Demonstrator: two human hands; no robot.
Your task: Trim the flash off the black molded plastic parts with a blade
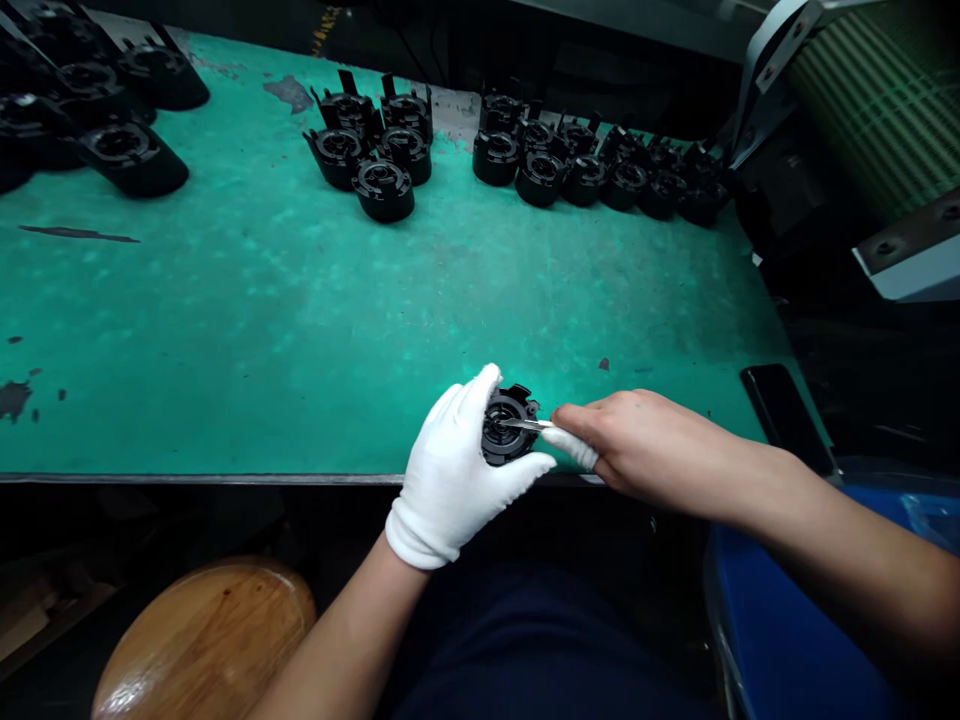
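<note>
1. Green bench mat [300, 330] is filling most of the view. It is showing scuffs and dark worn patches, heaviest at the far and left edges.
2. Ribbed green cylinder [877, 100] in a grey metal frame is sitting far right, off the bench.
3. Blue bin [787, 640] is standing near right, under the right forearm.
4. Wooden stool [202, 640] is sitting near left, below the bench edge.
5. Black housings are lying in three groups along the far side: large ones [112, 150] far left, a tight cluster [375, 150] in the middle and a long row [592, 165] to the right.
6. Dark phone [784, 415] is lying flat at the near right edge of the mat.
7. Left hand [450, 480], in a white glove, is wrapping closed around the black round part [506, 427], with fingers over the top and thumb underneath. It is holding the part just above the near bench edge, open face toward the right hand.
8. Right hand [645, 440], bare, is pinching tight on a thin metal blade [525, 424] with a white-wrapped grip.
9. The blade tip is touching the part's face near its centre.
</note>
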